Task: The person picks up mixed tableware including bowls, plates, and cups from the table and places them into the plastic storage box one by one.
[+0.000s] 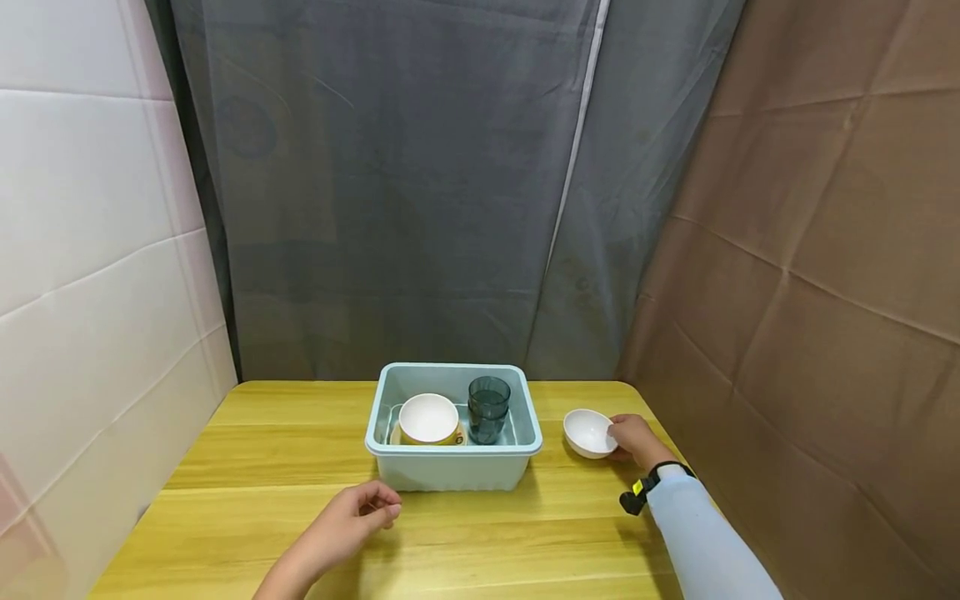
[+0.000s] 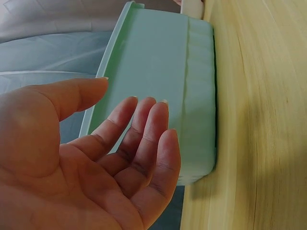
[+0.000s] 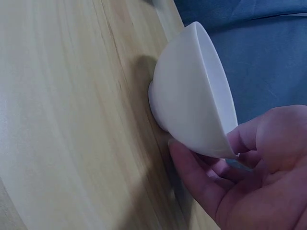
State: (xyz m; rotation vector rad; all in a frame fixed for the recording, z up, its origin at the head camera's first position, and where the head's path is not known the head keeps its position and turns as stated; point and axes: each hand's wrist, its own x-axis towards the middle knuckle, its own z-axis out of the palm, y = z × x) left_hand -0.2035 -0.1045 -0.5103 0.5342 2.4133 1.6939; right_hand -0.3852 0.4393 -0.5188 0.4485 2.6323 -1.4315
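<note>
My right hand holds a small white bowl by its near right side, to the right of a pale blue-green plastic tub. In the right wrist view the thumb lies over the rim of the bowl and the fingers curl beneath its side. Whether the bowl's foot touches the table is hard to tell. My left hand hovers in front of the tub's near left corner, holding nothing. Its fingers are loosely bent, palm up in the left wrist view, apart from the tub wall.
Inside the tub stand another bowl, white within and yellowish outside, and stacked dark tinted glasses. A pale flat item lies partly hidden under that bowl. The wooden table is bordered by grey, white and brown curtains.
</note>
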